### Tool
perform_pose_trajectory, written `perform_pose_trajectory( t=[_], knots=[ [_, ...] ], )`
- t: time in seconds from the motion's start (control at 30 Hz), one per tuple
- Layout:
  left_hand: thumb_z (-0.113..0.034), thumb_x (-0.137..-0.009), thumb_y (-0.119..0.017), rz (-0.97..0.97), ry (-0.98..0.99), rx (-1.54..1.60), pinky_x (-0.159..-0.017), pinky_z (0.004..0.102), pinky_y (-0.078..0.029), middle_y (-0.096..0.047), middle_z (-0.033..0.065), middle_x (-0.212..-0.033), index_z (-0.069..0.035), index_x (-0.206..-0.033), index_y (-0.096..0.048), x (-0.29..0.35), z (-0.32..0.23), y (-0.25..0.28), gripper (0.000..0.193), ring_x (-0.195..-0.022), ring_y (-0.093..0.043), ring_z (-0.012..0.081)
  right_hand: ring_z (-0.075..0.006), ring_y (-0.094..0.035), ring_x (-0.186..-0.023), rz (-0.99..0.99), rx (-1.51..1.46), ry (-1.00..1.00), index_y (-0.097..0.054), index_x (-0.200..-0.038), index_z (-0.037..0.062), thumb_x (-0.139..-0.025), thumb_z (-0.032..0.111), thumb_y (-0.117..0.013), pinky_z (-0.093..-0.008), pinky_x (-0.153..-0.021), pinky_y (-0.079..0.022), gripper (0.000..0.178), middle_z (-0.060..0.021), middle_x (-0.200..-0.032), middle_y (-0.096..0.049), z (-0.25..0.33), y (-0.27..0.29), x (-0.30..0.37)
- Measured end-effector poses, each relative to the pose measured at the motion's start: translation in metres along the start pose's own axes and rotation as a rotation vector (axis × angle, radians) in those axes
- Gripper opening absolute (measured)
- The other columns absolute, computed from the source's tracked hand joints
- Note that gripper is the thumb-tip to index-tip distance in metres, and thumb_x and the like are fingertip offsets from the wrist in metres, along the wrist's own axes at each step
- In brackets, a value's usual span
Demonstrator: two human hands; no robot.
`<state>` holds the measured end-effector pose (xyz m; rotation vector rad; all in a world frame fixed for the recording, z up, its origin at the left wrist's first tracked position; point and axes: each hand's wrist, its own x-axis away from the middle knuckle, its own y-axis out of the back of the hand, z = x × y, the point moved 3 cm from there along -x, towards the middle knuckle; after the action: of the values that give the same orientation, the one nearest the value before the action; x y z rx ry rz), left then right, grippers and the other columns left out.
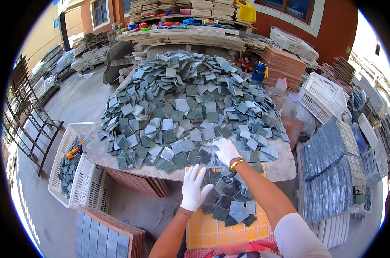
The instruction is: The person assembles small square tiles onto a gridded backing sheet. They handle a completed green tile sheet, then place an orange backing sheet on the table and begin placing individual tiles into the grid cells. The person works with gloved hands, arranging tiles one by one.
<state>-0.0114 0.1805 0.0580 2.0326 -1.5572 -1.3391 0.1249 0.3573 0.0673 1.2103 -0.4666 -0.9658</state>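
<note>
A large heap of square grey-green stone tiles (189, 103) covers the table (91, 148) before me. Below its near edge lies a yellow gridded tray (195, 228), with a loose pile of tiles (229, 198) over its middle and upper part. My left hand (194, 189), in a white glove, is beside that pile with fingers spread and nothing in them. Farther forward, my right hand (226, 152), also gloved, reaches onto the heap's near edge. Its fingers stretch leftward over the tiles, slightly blurred, and no tile shows in its grip.
At left stand a white crate (85, 182) of tiles and a metal rack (29, 112). Gridded tile panels (102, 234) are stacked at lower left. Wrapped tile stacks (328, 167) and white crates (321, 96) line the right. A blue jug (259, 72) sits behind the heap.
</note>
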Motion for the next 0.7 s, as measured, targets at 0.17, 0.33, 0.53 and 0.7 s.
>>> perform_pose_trajectory(
  t=[0.17,0.33,0.53,0.7],
  knots=[
    [-0.02,-0.072,-0.073,0.114,-0.01,-0.057,-0.078,0.04,-0.043,-0.059,0.0072,-0.092,-0.01,-0.097,-0.064,0.037,-0.057,0.016,0.028,-0.088,-0.056,0.0285,-0.0152,-0.061,-0.085,-0.182,-0.488,-0.173,-0.053,-0.129,0.0024,-0.095,0.015,-0.055,-0.0278,-0.078,-0.049,0.036,-0.0094,-0.101,-0.063,-0.015,0.048,0.131],
    [-0.023,-0.07,-0.075,0.08,0.21,-0.187,-0.077,0.0427,-0.043,-0.056,0.006,-0.09,-0.011,-0.09,-0.064,0.052,-0.076,-0.009,0.026,-0.089,-0.054,0.0297,-0.0387,-0.059,-0.096,-0.098,-0.404,-0.293,-0.049,-0.127,0.0029,-0.087,0.021,-0.063,-0.0408,-0.085,-0.048,0.046,-0.0207,-0.103,-0.057,-0.003,0.072,0.273],
    [-0.011,-0.065,-0.076,-0.069,0.236,0.057,-0.079,0.0403,-0.042,-0.058,0.0067,-0.087,-0.009,-0.073,-0.062,0.051,-0.065,-0.022,0.016,-0.087,-0.055,0.0292,-0.0385,-0.057,-0.095,0.004,-0.257,-0.401,-0.048,-0.128,0.0071,-0.08,0.028,-0.071,-0.0434,-0.083,-0.048,0.057,-0.0201,-0.106,-0.054,0.015,0.054,0.33],
    [-0.001,-0.084,-0.062,-0.053,0.617,0.526,-0.058,0.0241,-0.047,-0.055,0.0019,-0.079,-0.003,-0.086,-0.054,0.062,-0.049,0.009,0.009,-0.067,-0.054,0.0096,-0.036,-0.055,-0.101,0.183,-0.153,-0.259,-0.048,-0.129,0.0097,-0.071,0.031,-0.079,-0.0437,-0.087,-0.047,0.069,-0.0174,-0.109,-0.054,0.016,0.044,0.331]
  ],
)
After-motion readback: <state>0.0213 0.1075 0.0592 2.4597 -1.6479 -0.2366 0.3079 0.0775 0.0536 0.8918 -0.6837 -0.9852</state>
